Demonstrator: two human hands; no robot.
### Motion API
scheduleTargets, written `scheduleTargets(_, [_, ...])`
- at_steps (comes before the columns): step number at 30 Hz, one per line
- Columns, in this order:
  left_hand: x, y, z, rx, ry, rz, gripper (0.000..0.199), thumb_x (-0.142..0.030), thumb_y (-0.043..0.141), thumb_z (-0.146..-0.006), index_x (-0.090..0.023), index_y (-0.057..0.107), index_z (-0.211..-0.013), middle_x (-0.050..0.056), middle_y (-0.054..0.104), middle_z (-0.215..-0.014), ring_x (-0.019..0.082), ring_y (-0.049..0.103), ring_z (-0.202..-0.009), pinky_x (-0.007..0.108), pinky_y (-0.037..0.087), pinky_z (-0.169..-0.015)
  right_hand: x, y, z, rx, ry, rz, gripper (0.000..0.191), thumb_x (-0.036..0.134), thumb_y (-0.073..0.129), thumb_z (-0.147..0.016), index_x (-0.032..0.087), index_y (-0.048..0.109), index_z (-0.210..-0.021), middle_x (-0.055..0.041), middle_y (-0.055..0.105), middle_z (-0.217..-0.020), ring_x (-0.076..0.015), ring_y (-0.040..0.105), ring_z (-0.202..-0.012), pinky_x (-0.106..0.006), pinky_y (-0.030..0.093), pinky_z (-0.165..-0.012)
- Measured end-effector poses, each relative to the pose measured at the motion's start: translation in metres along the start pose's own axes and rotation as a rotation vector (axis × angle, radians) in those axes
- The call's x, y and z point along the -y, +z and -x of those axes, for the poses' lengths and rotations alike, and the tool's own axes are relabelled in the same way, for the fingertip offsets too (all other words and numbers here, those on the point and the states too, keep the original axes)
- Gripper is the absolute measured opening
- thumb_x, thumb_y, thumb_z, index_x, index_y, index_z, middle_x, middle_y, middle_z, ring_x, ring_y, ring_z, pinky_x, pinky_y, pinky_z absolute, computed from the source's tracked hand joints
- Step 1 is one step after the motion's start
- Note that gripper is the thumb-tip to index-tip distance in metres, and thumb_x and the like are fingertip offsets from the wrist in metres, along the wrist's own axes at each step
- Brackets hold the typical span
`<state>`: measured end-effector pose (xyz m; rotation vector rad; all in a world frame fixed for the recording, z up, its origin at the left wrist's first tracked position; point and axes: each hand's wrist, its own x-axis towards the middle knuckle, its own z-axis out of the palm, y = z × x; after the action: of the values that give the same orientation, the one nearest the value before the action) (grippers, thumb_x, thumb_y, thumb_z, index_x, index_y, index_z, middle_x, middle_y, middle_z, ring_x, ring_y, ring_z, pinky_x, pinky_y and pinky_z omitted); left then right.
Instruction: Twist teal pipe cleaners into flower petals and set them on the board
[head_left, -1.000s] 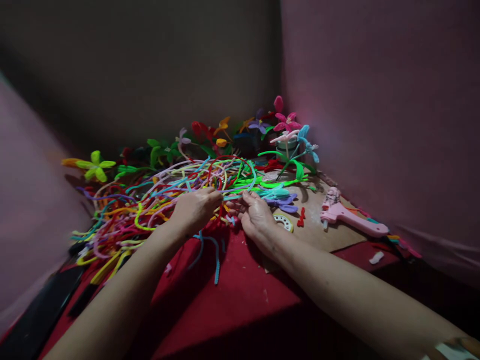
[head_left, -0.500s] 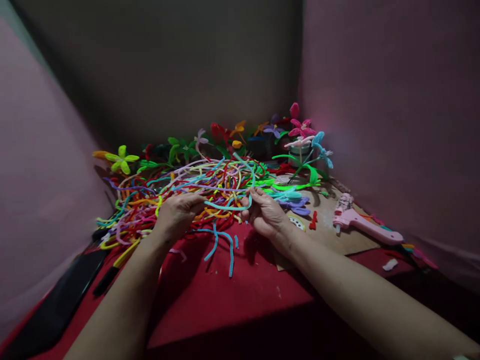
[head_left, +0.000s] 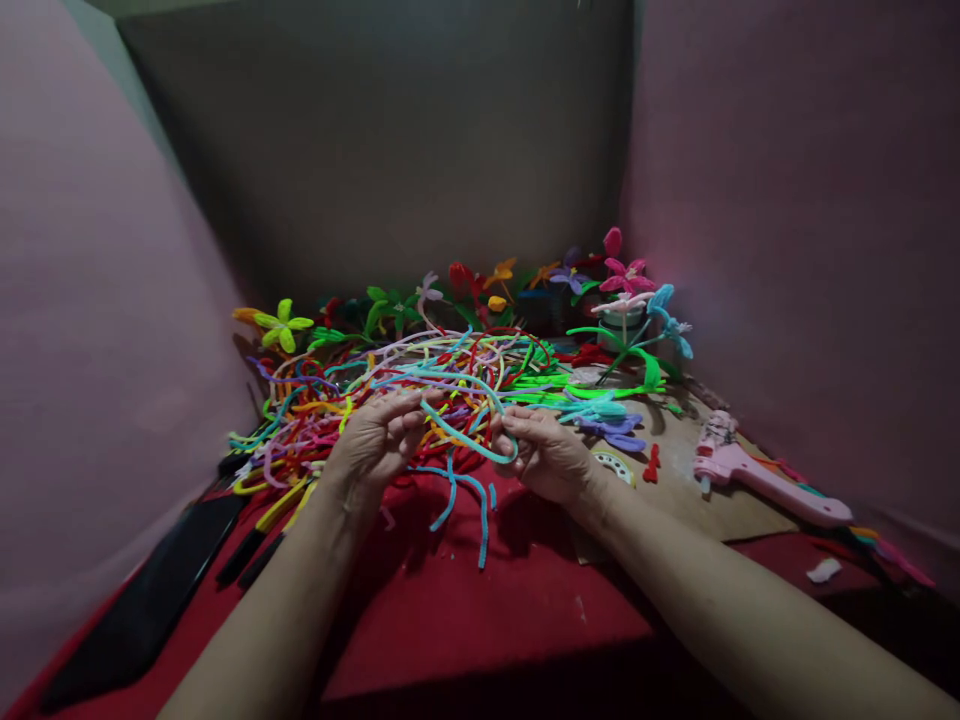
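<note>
Nearest: red cloth (head_left: pixel 480 640) over the work surface, a flat black object (head_left: pixel 150 600) lying at its left edge. Two forearms reach in over the cloth. Short light-blue offcuts (head_left: pixel 482 520) lie on it, between and below the hands.

Hands apart, raised just in front of the pile. Right hand (head_left: pixel 544 455) pinches a light-blue fuzzy stem (head_left: pixel 465 437) near its bend; the stem curves back up and left from there. Left hand (head_left: pixel 379 440) has curled fingers at the stem's near end — cannot tell whether they grip it.

Right of the right hand: a pale ring (head_left: pixel 615 465), a small red twist (head_left: pixel 652 463) and a pink glue gun (head_left: pixel 780 482), with brown cardboard (head_left: pixel 705 515) beneath.

Beyond the hands: tangled multicoloured stems (head_left: pixel 307 410). Behind these — a yellow-green flower (head_left: pixel 283 325) at left, a pink flower (head_left: pixel 626 275) at right. Farthest: grey wall (head_left: pixel 405 150).
</note>
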<state>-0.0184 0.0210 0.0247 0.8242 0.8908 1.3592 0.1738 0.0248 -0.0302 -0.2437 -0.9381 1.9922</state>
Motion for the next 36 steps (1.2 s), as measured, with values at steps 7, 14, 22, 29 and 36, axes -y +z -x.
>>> scheduleTargets(7, [0.012, 0.019, 0.008, 0.039, 0.222, -0.032, 0.011, -0.010, 0.066, -0.066, -0.011, 0.059, -0.075, 0.003, 0.063, -0.068, 0.008, 0.058, -0.052, 0.017, 0.050, -0.049, -0.004, 0.001, -0.001, -0.022, 0.006, 0.095, 0.012, 0.022, 0.060, -0.073, 0.010, 0.061, -0.075, 0.0014, 0.052, -0.052, -0.0057, 0.045, -0.043, -0.018, 0.031, -0.042])
scheduleTargets(14, [0.017, 0.023, 0.010, 0.006, 0.279, -0.002, 0.017, -0.014, 0.068, -0.067, -0.011, 0.064, -0.084, 0.001, 0.061, -0.065, 0.006, 0.056, -0.051, 0.015, 0.049, -0.048, -0.005, 0.001, -0.001, -0.042, 0.024, 0.116, 0.012, 0.022, 0.061, -0.071, 0.011, 0.061, -0.074, 0.0017, 0.052, -0.053, -0.0054, 0.045, -0.045, -0.018, 0.031, -0.043])
scheduleTargets(22, [0.015, 0.022, 0.010, -0.078, 0.282, 0.016, 0.011, -0.018, 0.067, -0.069, -0.010, 0.065, -0.076, 0.000, 0.058, -0.057, 0.005, 0.053, -0.045, 0.013, 0.045, -0.043, -0.004, 0.009, 0.000, -0.125, 0.041, 0.171, 0.012, 0.015, 0.065, -0.059, 0.013, 0.059, -0.069, 0.0036, 0.051, -0.057, -0.0046, 0.040, -0.046, -0.019, 0.031, -0.044])
scheduleTargets(29, [0.015, 0.018, 0.008, -0.119, 0.318, -0.012, 0.013, -0.020, 0.070, -0.066, -0.010, 0.066, -0.074, -0.001, 0.058, -0.055, 0.005, 0.052, -0.044, 0.014, 0.043, -0.039, -0.006, 0.006, -0.004, -0.297, -0.063, 0.232, 0.013, 0.015, 0.065, -0.055, 0.014, 0.054, -0.063, 0.0052, 0.047, -0.053, -0.0055, 0.040, -0.044, -0.020, 0.028, -0.042])
scheduleTargets(36, [0.010, 0.018, 0.010, -0.189, 0.410, -0.126, 0.008, -0.018, 0.068, -0.067, -0.011, 0.065, -0.067, -0.002, 0.055, -0.049, 0.005, 0.050, -0.041, 0.014, 0.041, -0.037, -0.005, 0.008, 0.000, -0.193, -0.046, 0.694, 0.006, 0.015, 0.056, -0.063, 0.013, 0.062, -0.063, 0.0051, 0.048, -0.049, -0.0035, 0.037, -0.042, -0.019, 0.027, -0.044])
